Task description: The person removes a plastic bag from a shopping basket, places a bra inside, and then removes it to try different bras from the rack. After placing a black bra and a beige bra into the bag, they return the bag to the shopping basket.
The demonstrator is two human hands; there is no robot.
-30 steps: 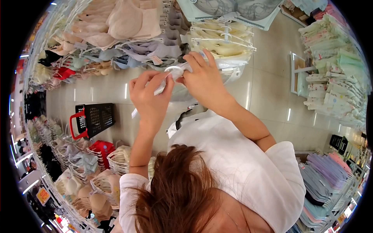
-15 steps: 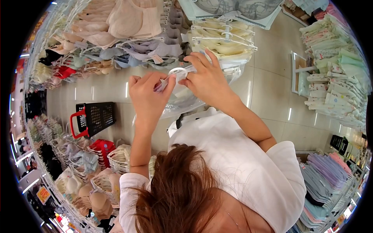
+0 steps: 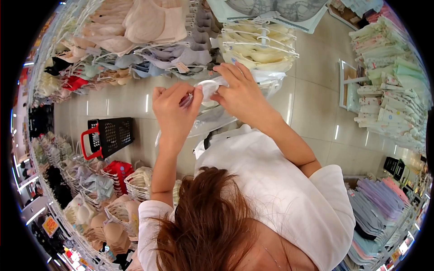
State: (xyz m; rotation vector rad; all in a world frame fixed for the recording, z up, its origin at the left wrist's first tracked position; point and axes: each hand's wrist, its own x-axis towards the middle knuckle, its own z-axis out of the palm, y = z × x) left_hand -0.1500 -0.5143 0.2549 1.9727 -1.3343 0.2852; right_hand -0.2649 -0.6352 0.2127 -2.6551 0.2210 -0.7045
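Note:
A white rounded piece (image 3: 209,89), perhaps a plastic loop or hook, is between my two hands at the top of a clear plastic bag (image 3: 205,124). My left hand (image 3: 176,106) is closed, its thumb and forefinger pinching the left side of the white piece. A small purplish item (image 3: 186,100) shows within those curled fingers. On the other side, the thumb of my right hand (image 3: 244,95) presses the piece against bent fingers; the exact grip is partly hidden. The bag hangs below and behind both hands, reaching right under the pale yellow bras (image 3: 260,45) on hangers.
Racks of beige and grey bras (image 3: 153,25) stand ahead. A black shopping basket (image 3: 115,135) with a red handle (image 3: 92,144) rests on the tiled floor (image 3: 312,113) at left. Pale folded garments (image 3: 389,99) hang at right; stacked clothes (image 3: 377,203) lie lower right.
The white piece has turned and now shows a wider, rounder face between my hands. My left hand has shifted slightly right; my right hand has moved slightly, its fingers drawn closer together.

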